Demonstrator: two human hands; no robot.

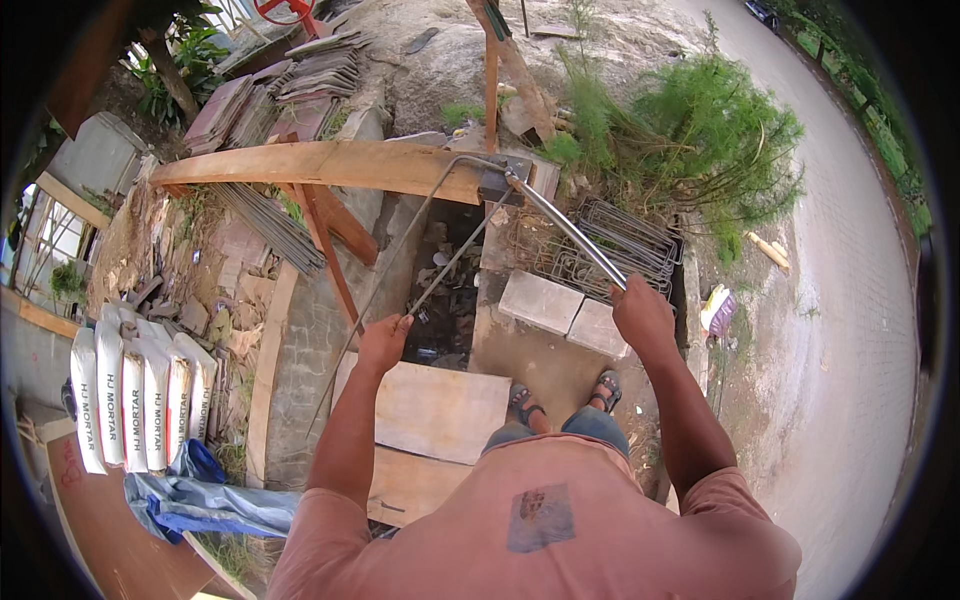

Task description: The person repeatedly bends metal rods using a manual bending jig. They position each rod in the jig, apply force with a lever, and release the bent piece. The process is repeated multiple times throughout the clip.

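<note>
My left hand (385, 343) is closed round one leg of a thin bent steel rod (457, 262). That leg slopes up to a dark metal bending block (503, 181) at the right end of a wooden beam (330, 166). From the block, another stretch of rod bends over the beam and runs down past my left wrist. My right hand (643, 317) grips the lower end of a silver bending bar (572, 232). Its upper end meets the rod at the block; the exact contact is too small to tell.
Bent steel frames (625, 245) lie at right behind pale blocks (540, 300). Straight rods (265, 225) lean beneath the beam. A debris-filled trench (440, 290) runs ahead of wooden boards (440, 410). White sacks (145, 390) stand left, near a blue tarp (215, 505). A bush (700, 140) grows beside the road.
</note>
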